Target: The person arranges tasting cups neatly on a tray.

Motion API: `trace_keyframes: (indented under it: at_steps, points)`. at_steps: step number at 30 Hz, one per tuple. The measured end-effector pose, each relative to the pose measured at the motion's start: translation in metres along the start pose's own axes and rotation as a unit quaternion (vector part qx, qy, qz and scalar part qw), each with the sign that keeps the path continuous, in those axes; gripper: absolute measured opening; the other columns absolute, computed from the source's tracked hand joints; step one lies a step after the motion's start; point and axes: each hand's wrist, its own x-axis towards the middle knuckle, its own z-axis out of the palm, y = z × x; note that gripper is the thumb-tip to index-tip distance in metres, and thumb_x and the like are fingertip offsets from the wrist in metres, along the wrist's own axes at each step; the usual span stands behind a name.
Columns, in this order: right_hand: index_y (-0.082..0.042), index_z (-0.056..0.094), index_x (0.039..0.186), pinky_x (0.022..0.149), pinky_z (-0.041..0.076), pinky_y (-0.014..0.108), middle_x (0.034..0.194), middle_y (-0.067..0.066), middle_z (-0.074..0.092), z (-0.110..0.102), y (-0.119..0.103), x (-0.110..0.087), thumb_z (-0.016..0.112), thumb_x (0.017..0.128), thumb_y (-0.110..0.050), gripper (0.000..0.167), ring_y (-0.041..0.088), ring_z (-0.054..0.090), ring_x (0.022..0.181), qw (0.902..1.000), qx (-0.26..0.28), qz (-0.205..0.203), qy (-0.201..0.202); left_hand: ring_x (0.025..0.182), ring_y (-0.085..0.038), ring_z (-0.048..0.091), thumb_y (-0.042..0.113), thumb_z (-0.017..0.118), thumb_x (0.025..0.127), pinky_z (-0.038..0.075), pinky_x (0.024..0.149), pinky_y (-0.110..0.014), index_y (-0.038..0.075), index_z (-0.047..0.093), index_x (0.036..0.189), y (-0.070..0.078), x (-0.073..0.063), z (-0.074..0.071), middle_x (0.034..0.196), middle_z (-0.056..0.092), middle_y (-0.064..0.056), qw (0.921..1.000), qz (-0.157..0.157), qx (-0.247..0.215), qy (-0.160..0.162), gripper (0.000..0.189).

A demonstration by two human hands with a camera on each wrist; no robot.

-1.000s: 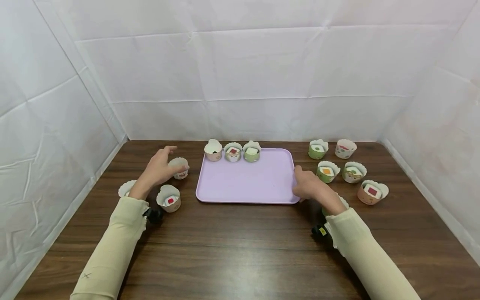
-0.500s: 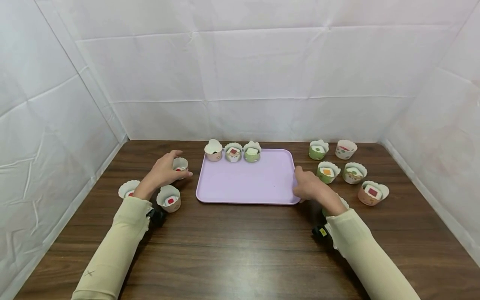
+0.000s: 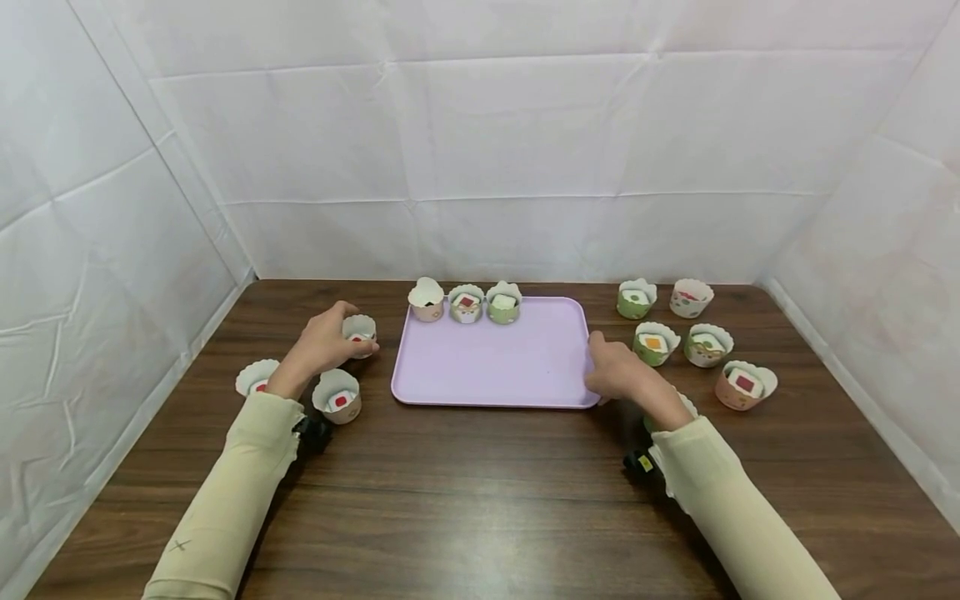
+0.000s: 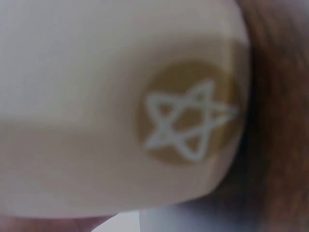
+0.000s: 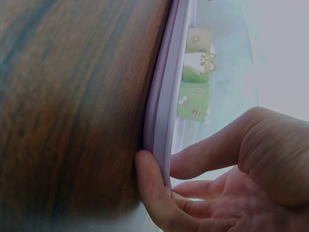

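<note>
My left hand point(image 3: 324, 340) is round a scalloped paper baking cup point(image 3: 362, 327) on the left of the table, its thumb across the front and its fingers behind. In the left wrist view another paper cup point(image 4: 87, 82), marked with a star in a brown circle, fills most of the picture and hides nearly all of that hand. My right hand point(image 3: 618, 371) pinches the right edge of a lilac tray point(image 3: 495, 367). Seen from the right wrist, the thumb lies on the inner side of the tray rim point(image 5: 164, 121) and a fingertip on the outer side.
Along the tray's far left stand a pink cup point(image 3: 427, 310), a dog-printed cup point(image 3: 467, 312) and a green cup point(image 3: 503, 312). Near my left forearm are two more cups, one with a red-marked block point(image 3: 342, 401). Several filled cups, including a pink one point(image 3: 735, 393), stand at right.
My left hand has moved slightly right and down over the cup, and its thumb has drawn in against it. The right hand and the tray have stayed put.
</note>
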Motion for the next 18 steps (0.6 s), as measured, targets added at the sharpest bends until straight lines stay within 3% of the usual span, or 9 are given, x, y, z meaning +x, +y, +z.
trace_keyframes:
  at_steps: [8,18]
  points:
    - [0.016,0.019,0.151,0.057,0.061,0.029,0.132,0.043,0.053,-0.0006,0.0001,0.0000,0.048,0.092,-0.002,0.067,0.020,0.070,0.066,1.0000,-0.004,0.001,-0.003,0.130,-0.050,0.051,0.036,0.075,0.092,0.048,0.107,-0.063,-0.004,0.042,0.147,0.0014,-0.0015,-0.0021,0.142,0.053,-0.033,0.9998,-0.017,0.005,0.002,0.075]
    - [0.016,0.018,0.151,0.057,0.061,0.029,0.131,0.043,0.053,-0.0012,-0.0010,0.0010,0.049,0.092,-0.001,0.069,0.021,0.069,0.066,0.9999,-0.002,0.006,-0.008,0.119,-0.046,0.057,0.036,0.073,0.093,0.051,0.097,-0.059,0.000,0.052,0.138,0.0004,-0.0034,-0.0022,0.137,0.059,-0.029,0.9981,0.001,-0.003,0.061,0.062]
